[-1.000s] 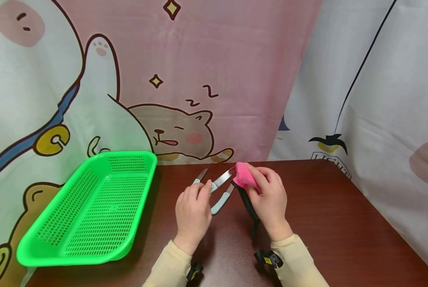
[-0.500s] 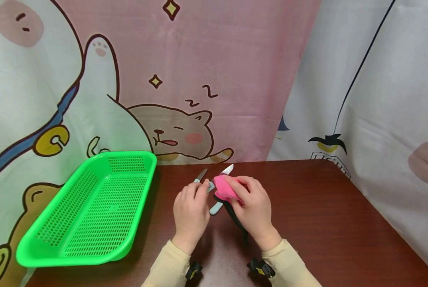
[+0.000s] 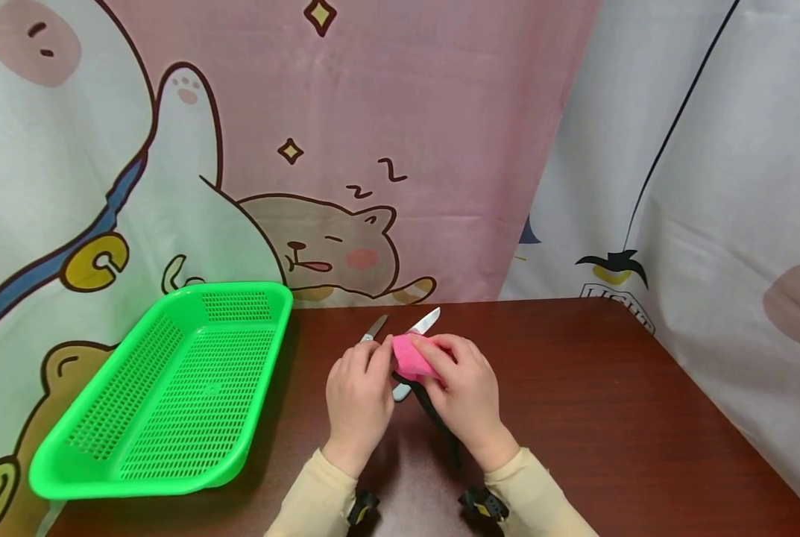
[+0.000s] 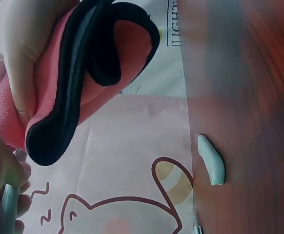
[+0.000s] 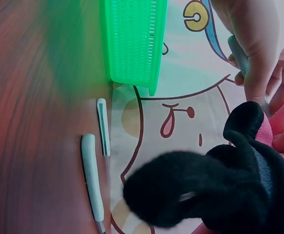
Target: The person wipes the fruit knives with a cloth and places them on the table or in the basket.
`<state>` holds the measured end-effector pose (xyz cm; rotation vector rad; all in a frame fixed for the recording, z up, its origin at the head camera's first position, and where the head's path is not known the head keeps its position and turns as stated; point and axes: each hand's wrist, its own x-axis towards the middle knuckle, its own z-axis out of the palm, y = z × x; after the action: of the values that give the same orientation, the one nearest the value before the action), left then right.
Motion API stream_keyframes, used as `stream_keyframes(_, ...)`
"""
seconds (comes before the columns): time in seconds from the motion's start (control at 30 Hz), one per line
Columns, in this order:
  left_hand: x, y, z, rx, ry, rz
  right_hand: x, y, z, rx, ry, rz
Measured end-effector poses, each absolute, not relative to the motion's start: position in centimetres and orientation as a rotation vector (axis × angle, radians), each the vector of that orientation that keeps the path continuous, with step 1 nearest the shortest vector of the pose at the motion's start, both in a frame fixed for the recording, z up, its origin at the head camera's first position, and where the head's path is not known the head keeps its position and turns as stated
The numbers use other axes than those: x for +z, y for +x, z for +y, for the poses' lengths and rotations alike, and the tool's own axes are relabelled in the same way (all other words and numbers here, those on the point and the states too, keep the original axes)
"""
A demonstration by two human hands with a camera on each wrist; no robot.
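- While we grip the handle of one knife (image 4: 9,209) with our left hand (image 3: 358,399), we pinch a fleecy pink cloth (image 3: 411,358) with our right hand (image 3: 467,395).
- We have the cloth against that knife's blade (image 3: 426,321), whose tip shows beyond it on the far side; whether the fabric goes all the way round the metal we cannot tell.
- We see a thick black border (image 4: 69,102) on the cloth, looped and folded in both wrist views, with a dark strip trailing below our right hand.
- We hold both the knife and the cloth above a dark reddish-brown table (image 3: 608,403).
- Beneath our hands we see a second knife (image 3: 401,391) lying on the wood, its handle end visible from above and the rest hidden by cloth and fingers.
- Farther back we make out a third knife (image 3: 376,327), lying apart from the second, its blade pointing away from us.
- To our left we have a green plastic basket (image 3: 147,488) with perforated walls.
- Behind the table we face a cartoon-printed curtain (image 3: 406,74).
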<state>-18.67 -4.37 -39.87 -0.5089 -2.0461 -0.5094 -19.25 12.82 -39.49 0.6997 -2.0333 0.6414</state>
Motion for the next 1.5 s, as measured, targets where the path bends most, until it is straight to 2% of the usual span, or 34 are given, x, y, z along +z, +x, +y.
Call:
stream_keyframes(1.2,-39.3,-19.0,-5.0,-0.509,-0.601,-2.045,-38.6,-21.0,16.6,0.674,0.429,-2.019)
stream_keyframes(1.5,-39.2,-19.0,-5.3,-0.488,-0.599,-2.047,-37.6,-20.1,16.1,0.721,0.492,-1.974)
